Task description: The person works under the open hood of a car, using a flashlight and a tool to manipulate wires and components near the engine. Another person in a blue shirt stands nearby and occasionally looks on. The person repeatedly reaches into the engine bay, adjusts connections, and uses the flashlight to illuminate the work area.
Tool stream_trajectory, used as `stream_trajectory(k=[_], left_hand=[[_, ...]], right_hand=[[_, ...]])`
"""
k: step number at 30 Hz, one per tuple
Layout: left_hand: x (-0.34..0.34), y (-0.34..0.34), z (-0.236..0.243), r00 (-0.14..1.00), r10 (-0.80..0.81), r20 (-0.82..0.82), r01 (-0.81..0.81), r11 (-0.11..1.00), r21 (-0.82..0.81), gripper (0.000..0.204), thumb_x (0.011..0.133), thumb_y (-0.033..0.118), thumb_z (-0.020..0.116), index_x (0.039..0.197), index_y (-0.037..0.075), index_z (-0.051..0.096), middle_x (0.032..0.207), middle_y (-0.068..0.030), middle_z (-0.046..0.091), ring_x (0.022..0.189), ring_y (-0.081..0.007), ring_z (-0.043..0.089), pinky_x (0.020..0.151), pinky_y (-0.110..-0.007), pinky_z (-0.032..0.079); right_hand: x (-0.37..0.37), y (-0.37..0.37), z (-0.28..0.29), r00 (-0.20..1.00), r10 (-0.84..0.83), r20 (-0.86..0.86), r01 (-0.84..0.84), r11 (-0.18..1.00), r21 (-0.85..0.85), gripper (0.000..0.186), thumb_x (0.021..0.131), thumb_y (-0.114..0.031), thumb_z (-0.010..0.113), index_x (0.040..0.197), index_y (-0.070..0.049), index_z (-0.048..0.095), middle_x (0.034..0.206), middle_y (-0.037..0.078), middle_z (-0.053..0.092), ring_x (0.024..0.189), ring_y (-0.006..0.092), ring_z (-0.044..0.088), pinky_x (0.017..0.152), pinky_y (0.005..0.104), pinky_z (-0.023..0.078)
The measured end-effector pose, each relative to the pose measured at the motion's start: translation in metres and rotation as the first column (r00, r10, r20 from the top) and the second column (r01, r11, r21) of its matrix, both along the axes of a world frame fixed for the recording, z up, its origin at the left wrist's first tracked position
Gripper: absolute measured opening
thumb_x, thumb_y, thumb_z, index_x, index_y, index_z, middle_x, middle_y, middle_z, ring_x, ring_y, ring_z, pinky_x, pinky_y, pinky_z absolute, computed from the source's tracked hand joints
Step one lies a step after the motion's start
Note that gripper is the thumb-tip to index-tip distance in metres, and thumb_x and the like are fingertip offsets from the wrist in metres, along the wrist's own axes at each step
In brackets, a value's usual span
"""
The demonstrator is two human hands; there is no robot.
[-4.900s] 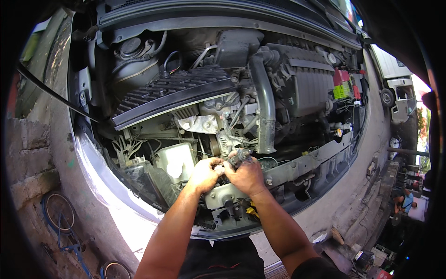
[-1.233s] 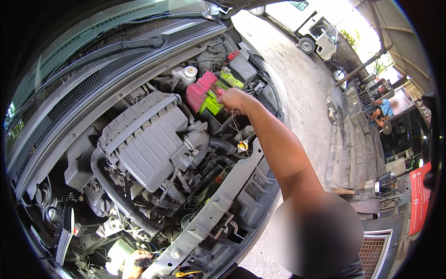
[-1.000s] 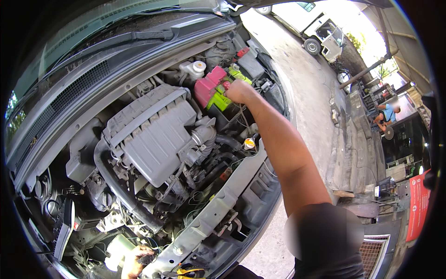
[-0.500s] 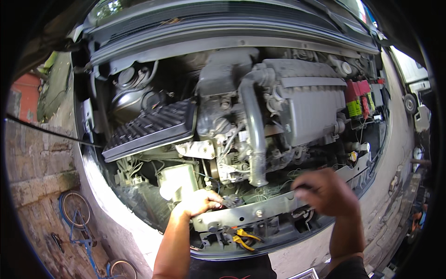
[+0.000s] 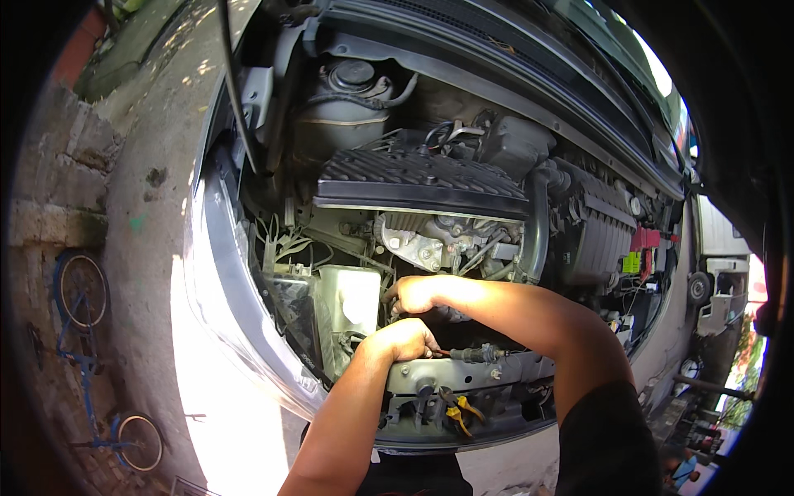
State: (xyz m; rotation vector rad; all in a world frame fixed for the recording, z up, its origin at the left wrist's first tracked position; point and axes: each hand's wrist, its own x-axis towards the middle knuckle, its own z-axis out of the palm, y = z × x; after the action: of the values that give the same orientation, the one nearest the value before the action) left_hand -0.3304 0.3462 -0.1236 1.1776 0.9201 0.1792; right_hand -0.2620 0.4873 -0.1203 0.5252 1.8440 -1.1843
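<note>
My left hand (image 5: pixel 405 339) rests on the metal crossbar (image 5: pixel 451 376) at the front of the engine bay, fingers curled. From its fingertips a thin reddish lead with a grey connector (image 5: pixel 480 355) extends to the right along the bar. My right hand (image 5: pixel 413 295) reaches across, just beyond the left one, beside the whitish plastic reservoir (image 5: pixel 351 289). Its fingers bend down into the gap there; what they grip, if anything, is hidden. Pliers with yellow handles (image 5: pixel 460 411) lie below the bar in the front recess.
A ribbed black cover (image 5: pixel 422 183) lies over the engine, beside a thick grey hose (image 5: pixel 536 223) and the air filter housing (image 5: pixel 600 231). A prop rod (image 5: pixel 236 91) stands at the left. Beyond the fender, a blue bicycle (image 5: pixel 83 360) is on the ground.
My right hand has moved left from over the right part of the crossbar to beside the reservoir. The view has shifted and turned toward the left of the bay.
</note>
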Motion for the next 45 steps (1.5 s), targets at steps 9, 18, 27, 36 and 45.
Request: stream_trajectory(k=[9, 18, 27, 36, 45], left_hand=[[0.001, 0.005, 0.007, 0.999, 0.000, -0.035, 0.002, 0.999, 0.046, 0.028, 0.092, 0.018, 0.080, 0.119, 0.013, 0.084, 0.110, -0.0155, 0.082, 0.099, -0.0303, 0.078, 0.092, -0.041, 0.060], [0.003, 0.010, 0.010, 0.999, 0.049, -0.018, -0.048, 0.998, 0.045, 0.030, 0.088, 0.012, 0.080, 0.118, 0.012, 0.084, 0.109, -0.0154, 0.082, 0.097, -0.0291, 0.077, 0.091, -0.040, 0.060], [0.000, 0.012, 0.017, 0.998, 0.034, -0.057, -0.033, 0.999, 0.028, 0.028, 0.092, 0.012, 0.079, 0.119, 0.013, 0.085, 0.108, -0.0134, 0.083, 0.097, -0.0243, 0.077, 0.091, -0.038, 0.059], [0.000, 0.011, 0.016, 0.997, 0.055, -0.058, -0.053, 0.998, 0.035, 0.026, 0.092, 0.012, 0.079, 0.118, 0.013, 0.085, 0.108, -0.0120, 0.083, 0.098, -0.0235, 0.077, 0.090, -0.038, 0.059], [-0.003, 0.012, 0.014, 0.998, 0.026, -0.065, -0.023, 0.998, 0.052, 0.027, 0.092, 0.011, 0.079, 0.118, 0.013, 0.085, 0.108, -0.0130, 0.083, 0.098, -0.0251, 0.077, 0.090, -0.038, 0.060]], right_hand=[[0.010, -0.003, 0.075, 0.862, -0.425, -0.274, 0.491, 0.835, 0.249, 0.031, 0.104, -0.011, 0.065, 0.130, 0.005, 0.060, 0.091, 0.020, 0.078, 0.086, 0.0322, 0.077, 0.080, 0.0453, 0.058], [0.060, 0.019, 0.112, 0.957, -0.198, -0.211, 0.288, 0.594, 0.751, 0.029, 0.093, -0.014, 0.066, 0.116, -0.002, 0.078, 0.104, 0.026, 0.077, 0.100, 0.0442, 0.075, 0.091, 0.0507, 0.061], [0.063, 0.016, 0.085, 0.940, 0.001, -0.342, 0.276, 0.589, 0.759, 0.022, 0.090, -0.017, 0.068, 0.106, -0.004, 0.078, 0.109, 0.018, 0.078, 0.101, 0.0391, 0.075, 0.089, 0.0505, 0.061], [0.063, 0.023, 0.070, 0.956, 0.128, -0.264, 0.139, 0.596, 0.791, 0.024, 0.088, -0.017, 0.069, 0.107, -0.008, 0.080, 0.108, 0.014, 0.078, 0.099, 0.0358, 0.076, 0.087, 0.0482, 0.062], [0.077, 0.007, 0.115, 0.788, 0.478, -0.389, -0.007, 0.638, 0.770, 0.007, 0.082, -0.017, 0.070, 0.085, -0.013, 0.075, 0.090, 0.004, 0.070, 0.087, 0.0285, 0.073, 0.077, 0.0406, 0.060]])
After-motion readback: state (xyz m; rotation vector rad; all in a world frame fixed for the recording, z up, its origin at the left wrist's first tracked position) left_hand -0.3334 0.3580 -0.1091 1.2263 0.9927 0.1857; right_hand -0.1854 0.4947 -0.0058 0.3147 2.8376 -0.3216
